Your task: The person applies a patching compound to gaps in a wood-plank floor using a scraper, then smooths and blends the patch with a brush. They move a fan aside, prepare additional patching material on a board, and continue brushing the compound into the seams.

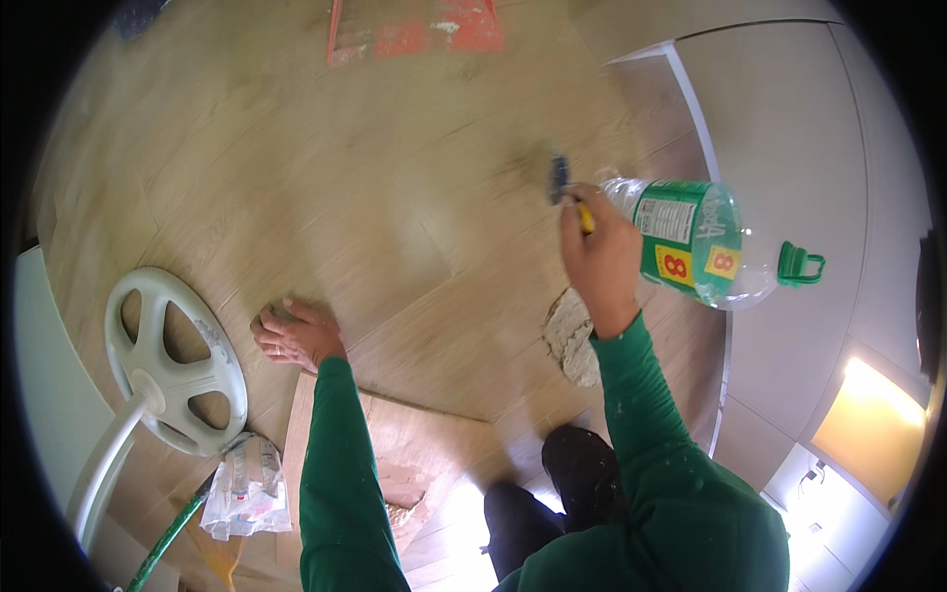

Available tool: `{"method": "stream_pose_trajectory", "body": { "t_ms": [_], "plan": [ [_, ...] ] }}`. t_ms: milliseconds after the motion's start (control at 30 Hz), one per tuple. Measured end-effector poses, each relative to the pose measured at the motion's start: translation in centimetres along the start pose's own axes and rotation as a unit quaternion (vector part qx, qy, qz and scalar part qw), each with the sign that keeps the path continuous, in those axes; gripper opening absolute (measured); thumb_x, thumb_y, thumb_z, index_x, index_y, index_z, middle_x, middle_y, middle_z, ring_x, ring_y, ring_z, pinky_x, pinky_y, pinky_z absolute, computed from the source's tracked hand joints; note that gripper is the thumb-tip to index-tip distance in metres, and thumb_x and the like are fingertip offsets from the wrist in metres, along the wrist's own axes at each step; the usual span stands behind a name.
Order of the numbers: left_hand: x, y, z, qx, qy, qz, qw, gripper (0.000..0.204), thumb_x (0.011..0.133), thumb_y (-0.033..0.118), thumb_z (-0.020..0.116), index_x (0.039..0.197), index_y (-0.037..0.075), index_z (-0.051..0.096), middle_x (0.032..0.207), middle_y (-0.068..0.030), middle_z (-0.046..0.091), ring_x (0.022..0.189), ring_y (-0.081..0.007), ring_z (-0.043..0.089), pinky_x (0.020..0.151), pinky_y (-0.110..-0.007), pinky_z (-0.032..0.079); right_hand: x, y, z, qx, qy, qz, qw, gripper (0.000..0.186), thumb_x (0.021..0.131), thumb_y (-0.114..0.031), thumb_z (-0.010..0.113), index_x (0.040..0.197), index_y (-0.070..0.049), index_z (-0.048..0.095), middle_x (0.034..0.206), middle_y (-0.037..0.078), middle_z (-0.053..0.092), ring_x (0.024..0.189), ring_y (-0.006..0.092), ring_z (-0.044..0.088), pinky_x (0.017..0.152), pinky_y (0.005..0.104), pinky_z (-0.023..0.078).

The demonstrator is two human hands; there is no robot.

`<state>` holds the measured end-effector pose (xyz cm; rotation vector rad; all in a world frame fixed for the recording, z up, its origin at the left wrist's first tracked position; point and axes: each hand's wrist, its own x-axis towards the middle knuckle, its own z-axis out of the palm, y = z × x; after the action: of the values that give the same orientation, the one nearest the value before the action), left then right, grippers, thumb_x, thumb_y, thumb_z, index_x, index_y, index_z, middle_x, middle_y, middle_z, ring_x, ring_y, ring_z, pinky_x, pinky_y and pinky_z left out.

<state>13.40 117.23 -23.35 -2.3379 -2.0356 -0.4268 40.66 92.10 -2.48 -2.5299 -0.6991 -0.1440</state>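
One small tool with a yellow handle and a dark blue-grey head (564,187) sits in our right hand (599,259), fingers clenched around the handle, the head sticking up past the knuckles and blurred, so we cannot tell its exact kind. It is over the pale wood-look plank floor (395,197), just left of one large clear plastic water bottle with a green label and green cap handle (705,242), which lies on its side beside the white wall panels (789,128). Our left hand (294,333) grasps nothing; it rests flat and spread on the floor, at the far edge of one loose wood-look plank (404,434) lying under that forearm.

Both our sleeves are green. We count one crumbly beige lump of mortar (572,340) on the floor near the right wrist, one white spoked round base on a white post (168,360) at the left, one crumpled printed plastic wrapper (247,488) beside it, one green rod (173,533) low at the left, and one red flat board smeared with white (414,28) at the top edge. Warm light glows at the lower right.
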Motion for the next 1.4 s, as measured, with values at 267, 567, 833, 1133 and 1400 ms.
{"method": "stream_pose_trajectory", "body": {
  "t_ms": [267, 567, 833, 1133, 1400],
  "plan": [
    [-0.2, 1.6, -0.9, -0.022, -0.048, 0.008, 0.999, 0.054, 0.105, 0.048, 0.049, 0.139, 0.005, 0.051, 0.149, -0.0194, 0.042, 0.140, -0.0400, 0.040, 0.112, -0.059, 0.032, 7.7, 7.0, 9.3, -0.107, 0.008, 0.004, 0.994, 0.027, 0.095, -0.018, 0.067, 0.120, -0.008, 0.070, 0.104, 0.022, 0.071, 0.094, 0.0431, 0.069, 0.081, 0.0520, 0.055],
    [-0.3, 1.3, -0.8, -0.003, -0.005, 0.041, 0.999, 0.052, 0.106, 0.050, 0.047, 0.135, 0.007, 0.053, 0.149, -0.0187, 0.046, 0.137, -0.0379, 0.045, 0.108, -0.058, 0.036, 6.7, 10.8, 6.1, -0.061, 0.042, 0.107, 0.992, 0.032, 0.096, -0.022, 0.066, 0.126, -0.011, 0.067, 0.113, 0.024, 0.069, 0.096, 0.0447, 0.069, 0.080, 0.0535, 0.054],
    [-0.4, 0.5, -0.2, 0.011, 0.019, 0.069, 0.997, 0.055, 0.107, 0.053, 0.044, 0.133, 0.005, 0.052, 0.144, -0.0209, 0.047, 0.131, -0.0407, 0.047, 0.105, -0.061, 0.036, -16.0, 11.5, 0.4, -0.042, -0.169, 0.002, 0.985, 0.055, 0.088, -0.016, 0.071, 0.142, -0.011, 0.057, 0.141, 0.019, 0.054, 0.135, 0.0409, 0.048, 0.114, 0.0577, 0.033],
    [-0.6, 0.2, 2.4, 0.032, 0.024, 0.023, 0.999, 0.060, 0.104, 0.060, 0.045, 0.129, 0.009, 0.059, 0.139, -0.0175, 0.053, 0.125, -0.0406, 0.052, 0.099, -0.060, 0.042, -31.0, 32.6, -5.9, -0.239, 0.052, 0.299, 0.922, 0.052, 0.098, -0.025, 0.058, 0.147, -0.008, 0.052, 0.147, 0.022, 0.049, 0.138, 0.0425, 0.043, 0.119, 0.0550, 0.030],
    [2.3, 0.5, -1.8, -0.066, -0.160, -0.035, 0.984, 0.073, 0.104, 0.063, 0.043, 0.134, -0.001, 0.061, 0.148, -0.0230, 0.051, 0.135, -0.0422, 0.049, 0.111, -0.057, 0.040, -32.1, 32.6, -5.6, -0.175, 0.067, 0.324, 0.927, 0.057, 0.098, -0.029, 0.053, 0.150, -0.008, 0.049, 0.153, 0.024, 0.043, 0.146, 0.0430, 0.034, 0.124, 0.0593, 0.020]
  ]
}}
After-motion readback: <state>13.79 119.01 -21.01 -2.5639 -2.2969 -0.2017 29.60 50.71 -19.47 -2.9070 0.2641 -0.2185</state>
